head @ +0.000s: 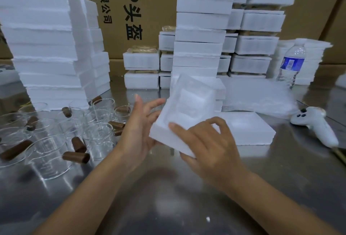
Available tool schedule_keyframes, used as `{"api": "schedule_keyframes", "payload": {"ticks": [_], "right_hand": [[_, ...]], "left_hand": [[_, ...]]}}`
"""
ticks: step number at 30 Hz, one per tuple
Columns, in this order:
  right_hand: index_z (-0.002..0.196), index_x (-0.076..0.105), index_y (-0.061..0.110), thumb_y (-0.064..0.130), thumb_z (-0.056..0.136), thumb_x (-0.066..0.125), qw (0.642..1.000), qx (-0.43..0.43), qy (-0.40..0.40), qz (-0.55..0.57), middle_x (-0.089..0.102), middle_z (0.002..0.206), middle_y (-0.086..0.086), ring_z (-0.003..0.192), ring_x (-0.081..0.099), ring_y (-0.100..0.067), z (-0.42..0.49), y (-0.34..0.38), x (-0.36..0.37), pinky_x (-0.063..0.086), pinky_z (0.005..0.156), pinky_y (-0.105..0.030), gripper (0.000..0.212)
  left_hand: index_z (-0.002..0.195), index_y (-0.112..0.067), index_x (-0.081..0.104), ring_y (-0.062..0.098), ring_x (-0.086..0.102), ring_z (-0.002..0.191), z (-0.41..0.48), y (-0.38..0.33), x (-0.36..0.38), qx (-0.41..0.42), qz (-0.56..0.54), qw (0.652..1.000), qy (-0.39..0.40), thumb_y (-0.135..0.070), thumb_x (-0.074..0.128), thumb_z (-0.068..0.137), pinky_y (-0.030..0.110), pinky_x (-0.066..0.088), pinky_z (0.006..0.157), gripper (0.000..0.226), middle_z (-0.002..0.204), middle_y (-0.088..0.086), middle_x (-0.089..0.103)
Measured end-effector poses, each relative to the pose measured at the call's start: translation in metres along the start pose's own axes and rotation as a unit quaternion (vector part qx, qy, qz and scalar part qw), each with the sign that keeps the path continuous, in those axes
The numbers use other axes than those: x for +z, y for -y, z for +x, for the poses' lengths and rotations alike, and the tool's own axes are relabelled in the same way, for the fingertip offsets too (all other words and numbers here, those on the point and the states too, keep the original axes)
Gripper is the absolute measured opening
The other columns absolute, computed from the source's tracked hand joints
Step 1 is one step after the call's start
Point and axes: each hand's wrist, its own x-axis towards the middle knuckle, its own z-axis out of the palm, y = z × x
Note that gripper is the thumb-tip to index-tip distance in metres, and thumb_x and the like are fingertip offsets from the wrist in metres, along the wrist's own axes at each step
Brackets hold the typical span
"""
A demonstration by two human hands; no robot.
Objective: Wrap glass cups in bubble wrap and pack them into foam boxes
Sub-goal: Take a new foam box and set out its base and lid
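Fingers [180, 129] of the right hand [207, 148] curl on the tilted foam box [187, 107] (hollow side up); the left hand [138, 133] supports its edge with straight fingers.

Left hand [139, 133] splayed, right [211, 146] seemingly curled

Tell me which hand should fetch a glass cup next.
Probably left: the glass cups stand just beside the left hand, while the right hand grips the foam box farther away.
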Motion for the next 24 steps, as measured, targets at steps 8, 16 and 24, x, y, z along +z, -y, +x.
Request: {"api": "schedule_keyframes", "payload": {"ticks": [8, 16, 24], "right_hand": [[0.126, 0.056, 0.016, 0.050, 0.082, 0.064, 0.989, -0.028, 0.117, 0.084, 0.065, 0.094, 0.000, 0.094, 0.055, -0.015, -0.004, 0.009, 0.000, 0.040, 0.096, -0.044, 0.056], [0.135, 0.037, 0.027, 0.057, 0.094, 0.030, 0.923, 0.296, 0.000, 0.248, 0.042, 0.132, 0.009, 0.123, 0.042, -0.013, -0.006, -0.020, -0.014, 0.034, 0.104, -0.035, 0.051], [0.105, 0.046, 0.052, 0.030, 0.083, 0.066, 0.840, 0.434, 0.134, 0.297, 0.056, 0.096, 0.023, 0.092, 0.054, 0.006, -0.008, -0.022, -0.011, 0.039, 0.072, 0.001, 0.037]], "left_hand": [[0.119, -0.026, 0.063, 0.028, 0.064, 0.090, 0.000, -0.007, -0.018, -0.076, 0.095, 0.992, 0.016, -0.017, 0.078, 0.067, 0.044, 0.043, 0.080, 0.056, 0.107, 0.007, 0.072], [0.096, -0.025, 0.077, 0.017, 0.072, 0.080, -0.002, -0.023, -0.055, -0.142, 0.060, 0.982, 0.106, -0.021, 0.087, 0.044, 0.026, 0.058, 0.062, 0.053, 0.097, 0.007, 0.074], [0.114, -0.010, 0.069, 0.029, 0.067, 0.102, -0.003, -0.023, -0.065, -0.268, 0.143, 0.929, 0.209, -0.011, 0.073, 0.073, 0.030, 0.057, 0.075, 0.041, 0.119, 0.018, 0.066]]}}
